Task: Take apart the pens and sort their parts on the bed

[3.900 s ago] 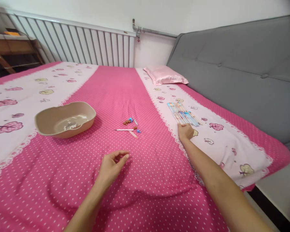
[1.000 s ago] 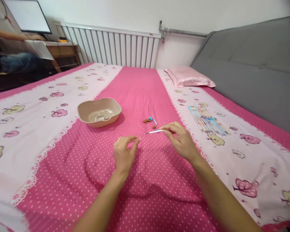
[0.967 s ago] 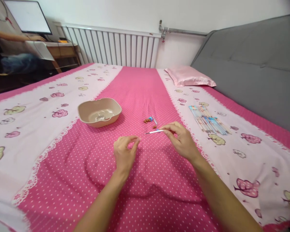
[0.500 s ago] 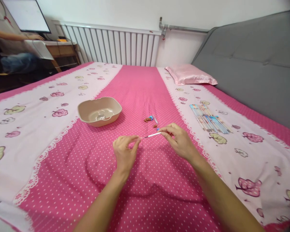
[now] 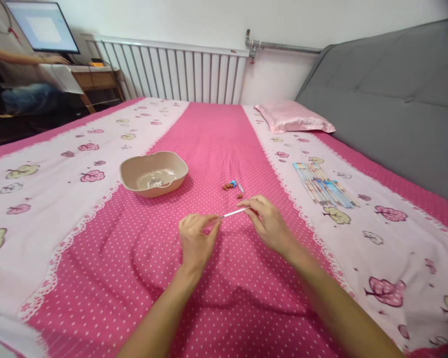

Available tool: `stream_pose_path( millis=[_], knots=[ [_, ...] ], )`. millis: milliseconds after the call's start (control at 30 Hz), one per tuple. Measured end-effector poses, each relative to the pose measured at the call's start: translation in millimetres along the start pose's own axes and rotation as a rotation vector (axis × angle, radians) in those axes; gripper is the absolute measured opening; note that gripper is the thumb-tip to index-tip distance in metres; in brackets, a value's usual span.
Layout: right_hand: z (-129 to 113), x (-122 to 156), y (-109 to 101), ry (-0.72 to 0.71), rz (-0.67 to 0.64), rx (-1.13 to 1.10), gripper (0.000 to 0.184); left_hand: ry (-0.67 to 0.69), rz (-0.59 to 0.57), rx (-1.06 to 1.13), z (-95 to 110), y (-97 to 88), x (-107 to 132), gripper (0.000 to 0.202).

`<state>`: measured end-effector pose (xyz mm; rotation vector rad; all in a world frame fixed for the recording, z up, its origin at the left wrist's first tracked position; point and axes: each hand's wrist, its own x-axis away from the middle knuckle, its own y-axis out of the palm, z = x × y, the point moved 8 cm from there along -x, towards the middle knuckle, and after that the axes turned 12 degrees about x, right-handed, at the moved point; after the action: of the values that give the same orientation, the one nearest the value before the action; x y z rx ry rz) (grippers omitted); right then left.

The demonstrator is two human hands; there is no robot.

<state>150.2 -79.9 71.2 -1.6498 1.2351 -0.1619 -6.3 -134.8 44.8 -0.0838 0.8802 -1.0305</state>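
1. The slim white plastic-looking stick (image 5: pixel 233 213) with a dark tip sits between both hands, above the pink polka-dot bedspread (image 5: pixel 212 139)
2. The left hand (image 5: pixel 197 241) has its fingers pinched on the dark end, the right hand (image 5: pixel 269 226) on the opposite end; whether another piece sits inside the left pinch, I cannot tell
3. It should be light, stiff and rather slippery; the shaft looks a safer hold than the finer, perhaps fragile tip
4. Fingers hide both ends; small brown pieces (image 5: pixel 227 187), bright blue pieces (image 5: pixel 233 183) and a thin translucent strip (image 5: pixel 240 187) lie just beyond
5. Well apart are the beige plastic-looking basin (image 5: pixel 160 191), left, and pale slender sticks in rows (image 5: pixel 324 186), right
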Motion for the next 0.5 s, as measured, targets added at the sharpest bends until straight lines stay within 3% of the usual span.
stream_pose_path(
  millis=[333,500],
  knots=[
    [3.9,0.3,1.3,0.070,-0.047,-0.092,0.026,0.000,-0.026,0.014,1.7,3.1,0.1,0.011],
    [-3.0,3.8,8.1,0.036,-0.087,-0.123,0.035,0.001,-0.048,0.023,4.5,5.1,1.1,0.013]
  ],
)
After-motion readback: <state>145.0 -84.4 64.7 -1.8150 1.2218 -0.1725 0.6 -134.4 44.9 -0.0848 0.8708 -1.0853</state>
